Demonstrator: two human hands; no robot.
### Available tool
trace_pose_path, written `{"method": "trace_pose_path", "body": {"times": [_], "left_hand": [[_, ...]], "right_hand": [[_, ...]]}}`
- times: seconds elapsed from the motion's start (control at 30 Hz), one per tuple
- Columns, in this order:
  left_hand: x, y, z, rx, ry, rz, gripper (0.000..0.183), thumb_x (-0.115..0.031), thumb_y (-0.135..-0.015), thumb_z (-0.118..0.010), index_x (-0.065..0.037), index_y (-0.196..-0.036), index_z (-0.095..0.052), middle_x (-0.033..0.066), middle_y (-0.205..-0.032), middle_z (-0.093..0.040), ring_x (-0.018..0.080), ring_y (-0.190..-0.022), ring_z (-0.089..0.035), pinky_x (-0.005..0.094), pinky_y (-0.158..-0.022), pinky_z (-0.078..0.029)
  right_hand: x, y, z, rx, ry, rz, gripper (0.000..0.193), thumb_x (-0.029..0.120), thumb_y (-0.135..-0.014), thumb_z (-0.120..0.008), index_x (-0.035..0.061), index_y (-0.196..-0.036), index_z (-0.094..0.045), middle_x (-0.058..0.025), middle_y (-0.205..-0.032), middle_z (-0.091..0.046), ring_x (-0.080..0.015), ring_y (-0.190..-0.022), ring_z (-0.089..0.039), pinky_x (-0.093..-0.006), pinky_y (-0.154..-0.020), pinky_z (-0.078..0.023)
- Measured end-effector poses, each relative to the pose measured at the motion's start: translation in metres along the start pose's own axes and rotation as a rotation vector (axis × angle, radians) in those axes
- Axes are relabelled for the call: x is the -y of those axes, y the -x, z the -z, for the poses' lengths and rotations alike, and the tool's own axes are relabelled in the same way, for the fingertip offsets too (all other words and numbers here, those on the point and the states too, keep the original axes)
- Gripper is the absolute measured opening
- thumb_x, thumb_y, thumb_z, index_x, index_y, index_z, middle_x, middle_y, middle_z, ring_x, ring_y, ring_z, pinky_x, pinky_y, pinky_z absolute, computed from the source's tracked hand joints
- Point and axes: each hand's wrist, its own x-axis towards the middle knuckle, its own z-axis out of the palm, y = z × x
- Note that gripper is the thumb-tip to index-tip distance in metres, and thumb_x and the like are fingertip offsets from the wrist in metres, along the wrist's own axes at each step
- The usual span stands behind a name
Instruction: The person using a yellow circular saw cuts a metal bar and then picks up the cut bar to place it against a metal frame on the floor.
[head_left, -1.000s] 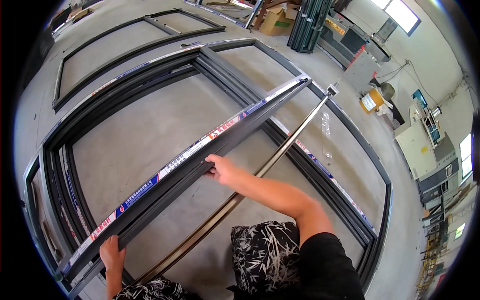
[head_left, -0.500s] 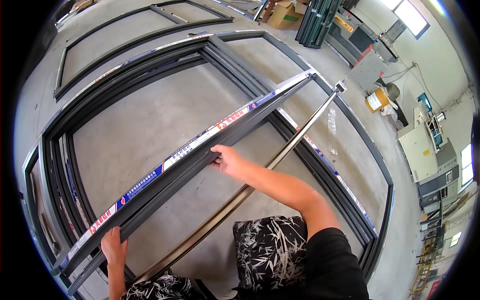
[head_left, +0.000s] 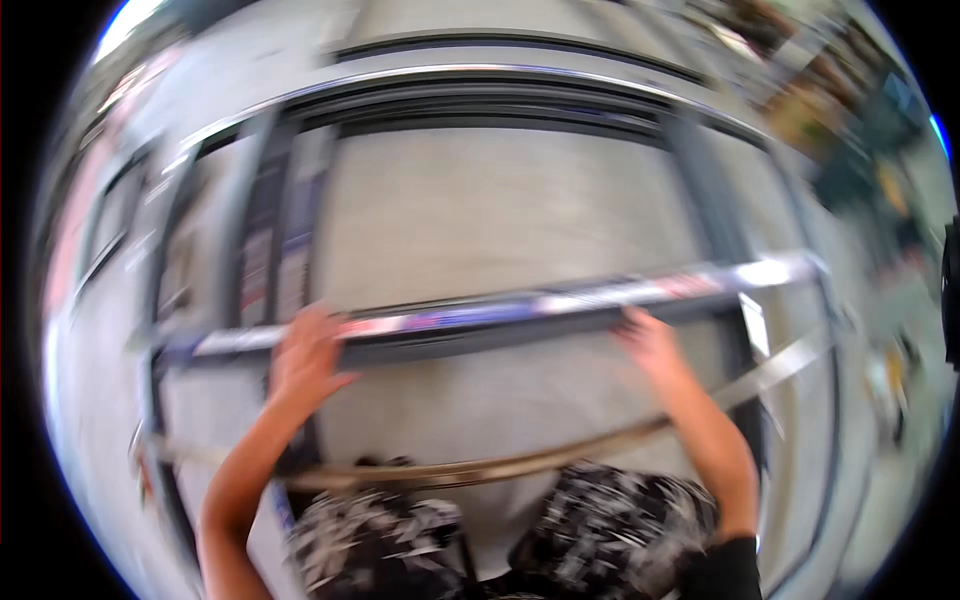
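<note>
A long dark metal profile [head_left: 470, 345], its top covered with blue, white and red printed film, lies across the large dark frame [head_left: 500, 105] in front of me. My left hand [head_left: 305, 365] rests over its left part, fingers laid across the film and thumb spread apart. Farther right, my right hand [head_left: 652, 345] has its fingertips at the profile's near edge; motion blurs them, and some fingers seem curled under it. Nearer to me, a slim bronze-coloured metal bar [head_left: 480, 472] runs crosswise above my knees, touched by neither hand.
Another dark frame [head_left: 520, 40] lies on the grey floor [head_left: 510, 210] beyond. Upright frame members [head_left: 255, 220] stand out at the left. Blurred cardboard boxes [head_left: 805, 115] and dark green stacked pieces [head_left: 860, 170] are at the far right.
My view has swung, so the profile now runs nearly level across it. My left hand has gone from gripping near its left end to lying over it; my right hand sits farther right along it.
</note>
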Motion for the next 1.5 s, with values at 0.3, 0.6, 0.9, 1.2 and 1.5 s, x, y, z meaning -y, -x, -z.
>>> {"method": "trace_pose_path", "body": {"times": [0.3,0.6,0.9,1.2,1.5], "left_hand": [[0.016,-0.001,-0.026,-0.207,-0.069,-0.08,0.099,-0.063,-0.068,-0.067,-0.001,-0.14,-0.037,0.016,-0.136,-0.046,0.0329,-0.134,-0.038,0.0539,-0.112,-0.026],[0.028,-0.02,-0.027,-0.259,-0.134,-0.16,0.098,-0.066,-0.066,-0.065,0.0,-0.134,-0.044,0.013,-0.126,-0.052,0.0266,-0.128,-0.044,0.0552,-0.111,-0.028],[0.024,-0.018,-0.029,-0.294,-0.171,-0.143,0.095,-0.066,-0.064,-0.067,0.0,-0.13,-0.049,0.0114,-0.117,-0.056,0.0255,-0.12,-0.05,0.0543,-0.109,-0.031],[0.027,-0.017,-0.032,-0.309,-0.128,-0.142,0.092,-0.065,-0.067,-0.065,0.0,-0.128,-0.049,0.0113,-0.114,-0.056,0.0264,-0.115,-0.053,0.053,-0.107,-0.034],[0.022,-0.016,-0.032,-0.312,-0.16,-0.127,0.089,-0.065,-0.07,-0.062,0.002,-0.127,-0.049,0.0119,-0.114,-0.055,0.0266,-0.112,-0.054,0.0525,-0.106,-0.035]], "right_hand": [[0.021,-0.018,0.065,-0.086,0.092,-0.044,0.045,0.031,-0.092,-0.065,0.0018,-0.124,-0.053,-0.0093,-0.121,-0.057,-0.0202,-0.112,-0.054,-0.0319,-0.097,-0.045],[0.034,-0.008,0.048,-0.148,0.16,-0.001,0.054,0.036,-0.09,-0.067,0.0006,-0.128,-0.05,-0.0087,-0.123,-0.057,-0.0174,-0.113,-0.053,-0.0284,-0.098,-0.045],[0.028,-0.01,0.055,-0.083,0.138,0.018,0.049,0.032,-0.091,-0.067,0.0,-0.124,-0.052,-0.0069,-0.121,-0.058,-0.0163,-0.114,-0.053,-0.0275,-0.101,-0.042],[0.031,-0.012,0.063,-0.047,0.164,0.008,0.047,0.032,-0.091,-0.067,0.0002,-0.123,-0.053,-0.0069,-0.122,-0.058,-0.0166,-0.115,-0.053,-0.0281,-0.103,-0.041],[0.034,-0.009,0.057,-0.033,0.158,0.019,0.044,0.03,-0.09,-0.067,-0.0002,-0.12,-0.055,-0.0084,-0.121,-0.058,-0.017,-0.117,-0.053,-0.0289,-0.104,-0.042]]}}
